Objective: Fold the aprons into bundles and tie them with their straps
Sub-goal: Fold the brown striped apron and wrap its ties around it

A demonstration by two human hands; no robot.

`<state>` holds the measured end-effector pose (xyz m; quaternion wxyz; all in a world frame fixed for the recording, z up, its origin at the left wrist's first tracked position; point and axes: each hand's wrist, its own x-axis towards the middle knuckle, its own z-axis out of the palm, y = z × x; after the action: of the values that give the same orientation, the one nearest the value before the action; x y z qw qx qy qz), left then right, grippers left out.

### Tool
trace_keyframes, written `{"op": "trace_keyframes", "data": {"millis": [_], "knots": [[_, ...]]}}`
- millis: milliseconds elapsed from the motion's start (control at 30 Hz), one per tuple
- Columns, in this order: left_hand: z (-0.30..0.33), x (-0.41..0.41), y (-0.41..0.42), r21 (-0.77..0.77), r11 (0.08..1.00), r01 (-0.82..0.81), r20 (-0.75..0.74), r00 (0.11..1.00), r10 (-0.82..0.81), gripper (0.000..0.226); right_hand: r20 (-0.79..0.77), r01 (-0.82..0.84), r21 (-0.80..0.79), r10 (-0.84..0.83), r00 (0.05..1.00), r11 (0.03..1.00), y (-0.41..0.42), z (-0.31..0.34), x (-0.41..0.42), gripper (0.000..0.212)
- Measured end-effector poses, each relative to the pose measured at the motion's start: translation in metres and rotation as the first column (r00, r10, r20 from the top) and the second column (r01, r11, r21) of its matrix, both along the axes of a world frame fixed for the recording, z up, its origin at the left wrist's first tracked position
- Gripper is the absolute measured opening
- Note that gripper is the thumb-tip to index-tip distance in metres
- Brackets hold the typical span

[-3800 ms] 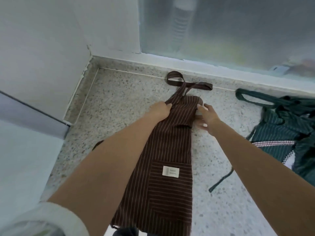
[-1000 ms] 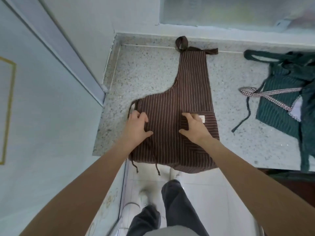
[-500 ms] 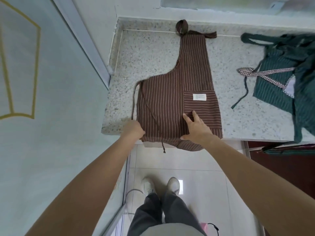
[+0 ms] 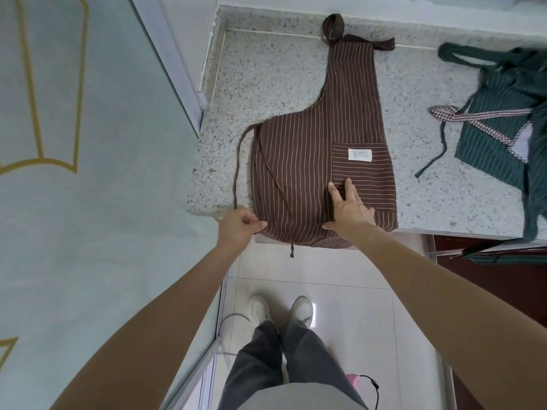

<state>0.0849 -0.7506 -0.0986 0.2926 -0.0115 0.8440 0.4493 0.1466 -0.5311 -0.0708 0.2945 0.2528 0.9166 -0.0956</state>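
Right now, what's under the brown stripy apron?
The speckled stone counter lies under the brown apron, whose near hem hangs past the edge over the floor. The right hand presses flat on top. Anything beneath the cloth is hidden.

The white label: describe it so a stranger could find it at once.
On the speckled stone counter lies a brown striped apron, folded in half lengthwise. Its pocket sits at its right side, just beyond the right hand. The white label is the only pale rectangle on the brown cloth.
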Motion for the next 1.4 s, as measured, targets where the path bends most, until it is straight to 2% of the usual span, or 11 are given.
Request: {"op": "trace_keyframes", "data": {"millis": [233,333,400,467,567,700,800,967,1133,1267,1400], "knots": [[0.014,-0.002,0.001,0.229,0.973,0.031,0.104,0.993,-0.057,0.016,0.013,-0.004,-0.041,0.005,1.0,0.999,0.004,0.003,-0.002,0.101],[0.012,-0.004,-0.004,0.173,0.973,0.155,0.057,0.984,-0.166,0.03,-0.005,0.032,-0.121,-0.033,0.999,0.992,0.005,0.003,-0.001,0.1],[0.011,-0.003,-0.005,0.116,0.982,0.151,0.005,0.988,-0.152,0.027,-0.109,0.171,-0.299,-0.212,0.971,0.939,0.004,0.003,0.003,0.094],[0.01,-0.002,-0.002,0.068,0.987,0.143,-0.022,0.99,-0.142,0.024,-0.294,0.302,-0.42,-0.444,0.847,0.855,0.006,0.001,0.014,0.081],[0.01,-0.003,0.003,0.02,0.994,0.105,-0.01,0.994,-0.105,0.041,-0.434,0.553,-0.418,-0.693,0.575,0.721,0.014,-0.008,0.044,0.062],[0.009,-0.006,0.009,0.054,0.997,0.059,0.06,0.996,-0.063,0.041,-0.421,0.737,-0.389,-0.818,0.391,0.552,0.031,-0.019,0.064,0.051],[0.005,-0.008,0.014,0.1,0.994,0.039,0.103,0.993,-0.049,0.021,-0.385,0.816,-0.414,-0.89,0.244,0.403,0.039,-0.018,0.056,0.051],[0.014,-0.003,0.029,0.184,0.98,-0.07,0.176,0.984,0.038,0.018,-0.091,0.846,-0.528,-0.996,0.025,0.069,0.049,-0.023,0.064,0.047],[0.029,-0.002,0.044,0.287,0.937,-0.199,0.26,0.958,0.124,0.019,0.23,0.747,-0.649,-0.973,0.015,-0.142,0.048,-0.025,0.077,0.032],[0.033,-0.004,0.045,0.322,0.915,-0.244,0.253,0.953,0.165,0.016,0.154,0.704,-0.709,-0.967,0.203,0.035,0.053,-0.018,0.087,0.036],[0.037,-0.009,0.042,0.176,0.971,-0.16,0.026,0.987,0.158,0.012,0.041,0.604,-0.788,-0.967,0.25,0.123,0.066,-0.004,0.09,0.015]]}}
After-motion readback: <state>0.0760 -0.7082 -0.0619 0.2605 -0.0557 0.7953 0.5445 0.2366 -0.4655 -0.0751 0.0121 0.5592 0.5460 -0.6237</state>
